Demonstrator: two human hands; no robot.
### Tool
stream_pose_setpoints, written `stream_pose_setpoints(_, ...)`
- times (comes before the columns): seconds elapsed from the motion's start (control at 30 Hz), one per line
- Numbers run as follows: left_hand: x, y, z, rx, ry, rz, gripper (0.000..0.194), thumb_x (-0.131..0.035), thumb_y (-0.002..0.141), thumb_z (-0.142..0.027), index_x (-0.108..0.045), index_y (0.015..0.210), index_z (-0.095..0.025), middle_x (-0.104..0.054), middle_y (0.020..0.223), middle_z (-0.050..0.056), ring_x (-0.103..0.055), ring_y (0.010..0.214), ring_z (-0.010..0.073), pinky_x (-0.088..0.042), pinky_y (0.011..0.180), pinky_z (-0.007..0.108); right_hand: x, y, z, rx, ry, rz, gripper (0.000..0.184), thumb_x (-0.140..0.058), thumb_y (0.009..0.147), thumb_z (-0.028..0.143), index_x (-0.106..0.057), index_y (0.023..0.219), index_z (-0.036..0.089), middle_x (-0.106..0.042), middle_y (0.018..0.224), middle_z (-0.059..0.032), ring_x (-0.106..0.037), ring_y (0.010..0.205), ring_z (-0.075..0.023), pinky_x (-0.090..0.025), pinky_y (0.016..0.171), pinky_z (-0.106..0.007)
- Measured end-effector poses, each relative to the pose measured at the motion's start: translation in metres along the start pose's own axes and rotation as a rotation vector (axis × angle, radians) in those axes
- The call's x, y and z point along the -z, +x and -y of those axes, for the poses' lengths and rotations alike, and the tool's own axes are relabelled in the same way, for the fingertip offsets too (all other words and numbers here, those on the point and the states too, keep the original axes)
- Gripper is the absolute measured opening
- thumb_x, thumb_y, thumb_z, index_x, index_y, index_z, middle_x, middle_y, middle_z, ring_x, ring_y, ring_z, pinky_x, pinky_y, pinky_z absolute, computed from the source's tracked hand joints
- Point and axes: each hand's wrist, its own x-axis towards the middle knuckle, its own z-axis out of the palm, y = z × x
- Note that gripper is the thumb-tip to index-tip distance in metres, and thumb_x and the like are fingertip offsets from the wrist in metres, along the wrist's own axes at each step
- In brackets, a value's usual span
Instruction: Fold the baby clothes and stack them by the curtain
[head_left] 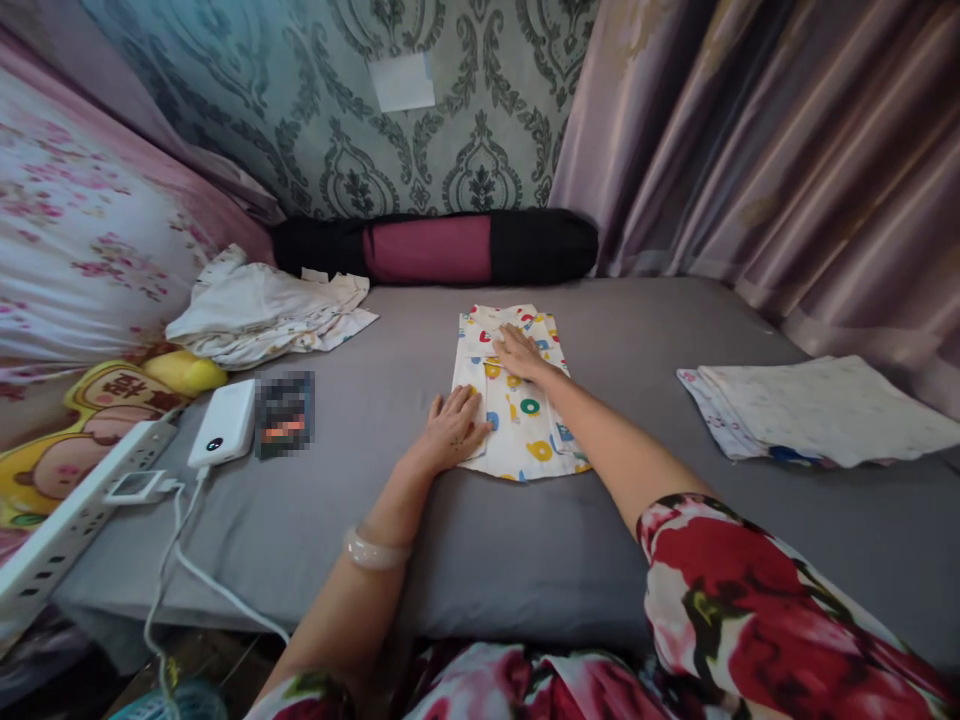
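Observation:
A small white garment with a colourful print lies in front of me on the grey bed sheet, its sides folded inward. Flat on its left side, near the lower edge, rests my left hand with the fingers apart. Higher up, my right hand lies spread across the upper part of the cloth, pressing on it. Neither hand grips anything. The right forearm covers part of the garment's right edge.
A folded stack of light cloths lies at the right. Loose white clothes are heaped at the far left. A power bank, a power strip and cables sit at the left. Behind lies a black and maroon bolster.

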Motion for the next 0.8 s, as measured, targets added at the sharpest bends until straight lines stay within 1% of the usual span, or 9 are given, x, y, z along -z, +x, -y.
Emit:
stream_pose_setpoints(0.07, 0.001, 0.0, 0.0, -0.015, 0.003, -0.019, 0.055, -0.038, 0.094, -0.051, -0.04, 0.139, -0.02, -0.035, 0.151, 0.016, -0.026, 0.143, 0.0296, -0.02, 0.113, 0.057, 0.013, -0.005, -0.009, -0.003, 0.079, -0.052, 0.06, -0.023, 0.098, 0.039, -0.025, 0.151, 0.011, -0.023, 0.158, -0.0101, -0.02, 0.145, -0.0194, -0.02, 0.116, -0.038)
stream_pose_setpoints(0.13, 0.004, 0.0, -0.002, -0.044, 0.013, -0.053, 0.048, -0.041, 0.094, -0.048, -0.046, 0.133, -0.021, -0.04, 0.147, 0.015, -0.034, 0.138, 0.0294, -0.024, 0.111, 0.056, 0.025, -0.018, -0.022, 0.004, 0.116, -0.109, 0.057, -0.031, 0.095, 0.032, -0.033, 0.148, 0.011, -0.035, 0.152, -0.0112, -0.033, 0.139, -0.0191, -0.028, 0.112, -0.034)
stream_pose_setpoints(0.27, 0.014, 0.0, -0.005, -0.058, 0.066, -0.074, 0.031, -0.048, 0.091, -0.043, -0.061, 0.11, -0.021, -0.054, 0.128, 0.013, -0.052, 0.117, 0.0282, -0.039, 0.099, 0.049, 0.042, -0.068, -0.055, 0.014, 0.143, -0.093, 0.043, -0.04, 0.091, 0.023, -0.056, 0.129, 0.012, -0.063, 0.124, -0.0108, -0.059, 0.111, -0.0202, -0.043, 0.095, -0.031)
stream_pose_setpoints(0.33, 0.019, -0.002, -0.006, -0.072, 0.067, -0.062, 0.027, -0.048, 0.091, -0.041, -0.064, 0.1, -0.02, -0.059, 0.114, 0.012, -0.056, 0.106, 0.0264, -0.044, 0.091, 0.045, 0.047, -0.099, -0.067, 0.022, 0.14, -0.062, 0.036, -0.041, 0.091, 0.025, -0.064, 0.116, 0.014, -0.069, 0.109, -0.0095, -0.063, 0.094, -0.0197, -0.047, 0.086, -0.03)
stream_pose_setpoints(0.43, 0.028, -0.011, -0.004, -0.189, -0.048, -0.012, 0.03, -0.044, 0.093, -0.041, -0.065, 0.096, -0.019, -0.061, 0.099, 0.01, -0.059, 0.093, 0.0213, -0.047, 0.086, 0.037, 0.05, -0.142, -0.074, 0.133, 0.185, 0.006, 0.032, -0.043, 0.091, 0.032, -0.069, 0.103, 0.017, -0.07, 0.101, -0.0079, -0.063, 0.086, -0.0186, -0.049, 0.081, -0.03)
stream_pose_setpoints(0.5, 0.034, -0.021, -0.002, -0.253, -0.136, 0.02, 0.034, -0.045, 0.093, -0.045, -0.065, 0.099, -0.019, -0.062, 0.099, 0.009, -0.061, 0.092, 0.0197, -0.048, 0.085, 0.034, 0.051, -0.166, -0.073, 0.226, 0.216, 0.032, 0.031, -0.046, 0.091, 0.036, -0.069, 0.101, 0.018, -0.069, 0.102, -0.0081, -0.063, 0.09, -0.0187, -0.048, 0.085, -0.032)
stream_pose_setpoints(0.6, 0.041, -0.041, 0.003, -0.261, -0.181, 0.036, 0.04, -0.055, 0.086, -0.055, -0.065, 0.105, -0.021, -0.062, 0.11, 0.01, -0.06, 0.101, 0.0218, -0.049, 0.089, 0.036, 0.05, -0.192, -0.072, 0.337, 0.211, 0.049, 0.032, -0.054, 0.088, 0.041, -0.068, 0.109, 0.022, -0.066, 0.114, -0.0083, -0.057, 0.11, -0.0209, -0.042, 0.1, -0.036)
stream_pose_setpoints(0.7, 0.045, -0.056, 0.006, -0.258, -0.189, 0.06, 0.041, -0.061, 0.083, -0.054, -0.064, 0.109, -0.022, -0.062, 0.117, 0.009, -0.058, 0.109, 0.0232, -0.048, 0.095, 0.037, 0.049, -0.209, -0.076, 0.356, 0.187, 0.11, 0.037, -0.059, 0.086, 0.044, -0.066, 0.118, 0.027, -0.059, 0.13, -0.008, -0.05, 0.124, -0.0227, -0.038, 0.107, -0.041)
stream_pose_setpoints(0.8, 0.047, -0.063, 0.007, -0.264, -0.216, 0.073, 0.034, -0.057, 0.088, -0.047, -0.062, 0.112, -0.022, -0.062, 0.121, 0.009, -0.058, 0.113, 0.0217, -0.048, 0.098, 0.036, 0.048, -0.216, -0.081, 0.36, 0.176, 0.147, 0.038, -0.054, 0.09, 0.044, -0.064, 0.123, 0.03, -0.052, 0.139, -0.0066, -0.045, 0.131, -0.0223, -0.036, 0.11, -0.043)
